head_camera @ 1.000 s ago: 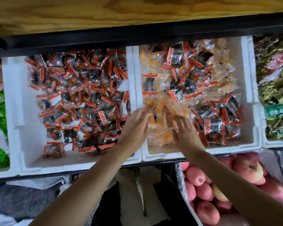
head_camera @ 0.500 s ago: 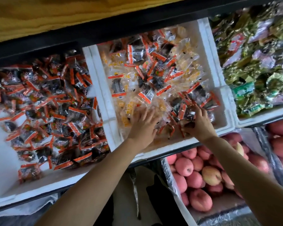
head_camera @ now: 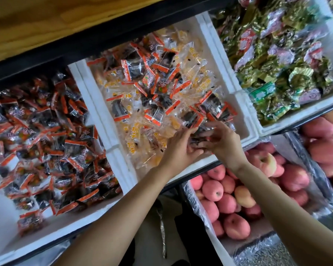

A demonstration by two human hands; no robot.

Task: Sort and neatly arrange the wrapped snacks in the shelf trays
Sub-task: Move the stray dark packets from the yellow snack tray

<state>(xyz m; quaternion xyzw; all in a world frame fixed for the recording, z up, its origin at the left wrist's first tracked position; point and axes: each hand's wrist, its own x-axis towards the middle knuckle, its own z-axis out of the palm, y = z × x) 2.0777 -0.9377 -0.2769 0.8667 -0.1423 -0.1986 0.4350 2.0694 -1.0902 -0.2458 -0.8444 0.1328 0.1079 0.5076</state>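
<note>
The middle white foam tray (head_camera: 217,52) holds a mix of dark snacks with orange-edged wrappers (head_camera: 136,68) and clear-wrapped yellow snacks (head_camera: 136,135). Over its near right corner my left hand (head_camera: 181,148) and my right hand (head_camera: 222,143) meet, cupped together around a bunch of dark orange-edged packets (head_camera: 198,135). The fingers of both hands curl round these packets. The left white foam tray (head_camera: 0,225) is filled with the same dark orange-edged snacks (head_camera: 52,135).
A third foam tray (head_camera: 288,112) at the right holds green and gold foil-wrapped snacks (head_camera: 277,60). Below the shelf lie pink apples (head_camera: 236,200) in plastic-lined boxes. A wooden board (head_camera: 37,20) and a black shelf bar run along the top.
The view has swung left and down. My two hands, spread apart on the middle tray's snacks before, have come together at its near right corner and gathered dark packets between them.
</note>
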